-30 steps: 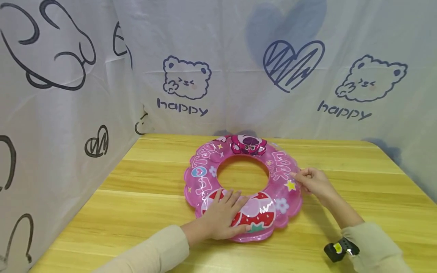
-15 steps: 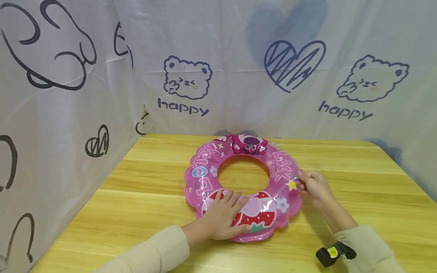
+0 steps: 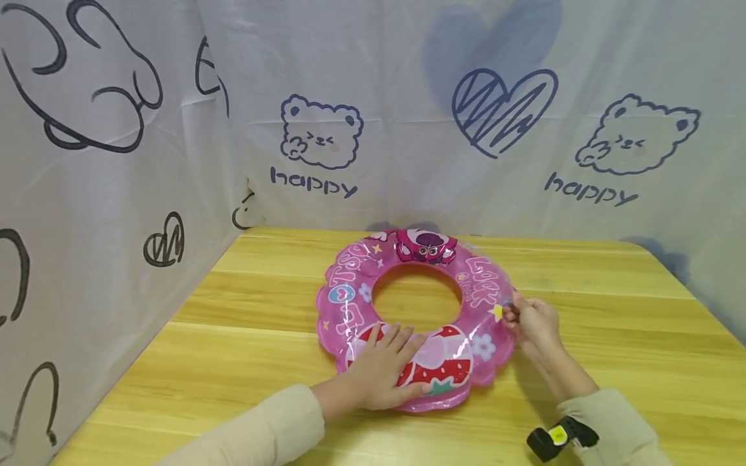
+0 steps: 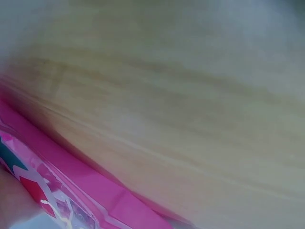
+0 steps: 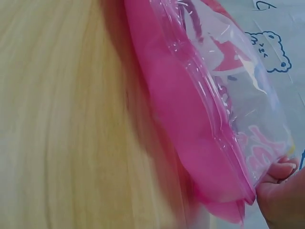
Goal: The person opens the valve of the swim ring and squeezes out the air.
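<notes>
A pink inflatable swim ring [image 3: 484,372], printed with a bear, strawberries, flowers and lettering, lies flat on the table. My left hand [image 3: 381,372] rests palm down on its near side, fingers straight and spread over the strawberry print. At the ring's right edge, beside the yellow star, my right hand [image 3: 537,323] pinches with curled fingers; a small clear bit shows at the fingertips, too little to identify. The right wrist view has the ring's pink side [image 5: 176,109] and my curled fingers at its upper face. Only a strip of ring [image 4: 100,191] appears in the left wrist view.
The wood-grain table [image 3: 204,362] extends around the ring on every side. White cloth [image 3: 402,162] with drawn bears and hearts hangs behind and to the left. A black strap with a small block [image 3: 544,443] sits at my right wrist.
My right hand has turned at the ring's edge, its fingers curling more, while its wrist and forearm swung left. My left hand and the ring have hardly moved.
</notes>
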The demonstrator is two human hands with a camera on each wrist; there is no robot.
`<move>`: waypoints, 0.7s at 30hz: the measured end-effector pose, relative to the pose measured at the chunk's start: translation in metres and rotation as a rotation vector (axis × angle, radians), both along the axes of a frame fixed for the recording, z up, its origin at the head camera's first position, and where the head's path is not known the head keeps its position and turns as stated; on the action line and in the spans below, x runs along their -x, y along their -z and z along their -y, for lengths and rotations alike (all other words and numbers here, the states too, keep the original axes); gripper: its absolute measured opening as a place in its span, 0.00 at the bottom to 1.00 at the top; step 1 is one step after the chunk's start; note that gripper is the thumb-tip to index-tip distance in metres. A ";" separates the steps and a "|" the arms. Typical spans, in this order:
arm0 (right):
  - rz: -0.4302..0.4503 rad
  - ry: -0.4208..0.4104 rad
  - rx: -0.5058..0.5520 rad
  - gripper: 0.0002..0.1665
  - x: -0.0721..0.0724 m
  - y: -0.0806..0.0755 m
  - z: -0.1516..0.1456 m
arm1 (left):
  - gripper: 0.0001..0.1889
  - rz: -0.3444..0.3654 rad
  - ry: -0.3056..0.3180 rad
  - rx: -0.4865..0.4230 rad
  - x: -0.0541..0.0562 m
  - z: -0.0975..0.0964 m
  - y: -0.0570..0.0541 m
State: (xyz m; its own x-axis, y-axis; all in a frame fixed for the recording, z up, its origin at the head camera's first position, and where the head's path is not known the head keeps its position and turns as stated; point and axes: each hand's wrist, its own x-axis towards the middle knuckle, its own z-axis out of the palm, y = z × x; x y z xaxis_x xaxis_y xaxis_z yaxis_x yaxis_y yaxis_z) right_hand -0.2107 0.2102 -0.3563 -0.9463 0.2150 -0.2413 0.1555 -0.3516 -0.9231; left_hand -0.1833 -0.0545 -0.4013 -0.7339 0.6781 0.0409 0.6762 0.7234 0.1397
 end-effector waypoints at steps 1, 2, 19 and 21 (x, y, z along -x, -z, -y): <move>0.005 -0.016 0.025 0.12 0.000 -0.001 -0.002 | 0.40 0.002 -0.001 0.001 0.000 0.000 0.000; 0.005 -0.035 0.041 0.12 0.000 -0.002 -0.004 | 0.40 0.005 0.000 -0.001 0.000 0.001 0.001; -0.024 -0.196 -0.204 0.11 -0.002 -0.004 -0.025 | 0.41 -0.010 0.011 0.010 0.003 0.003 0.004; -0.053 -0.143 -0.404 0.14 -0.004 -0.005 -0.025 | 0.40 -0.015 0.018 0.000 0.004 0.002 0.004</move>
State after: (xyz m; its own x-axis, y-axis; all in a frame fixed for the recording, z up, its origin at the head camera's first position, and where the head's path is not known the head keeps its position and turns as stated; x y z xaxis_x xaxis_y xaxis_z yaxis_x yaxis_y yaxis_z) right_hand -0.2064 0.2350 -0.3510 -0.9823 0.1477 -0.1147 0.1249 0.0617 -0.9902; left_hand -0.1873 -0.0565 -0.4055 -0.7208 0.6913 0.0512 0.6912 0.7110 0.1294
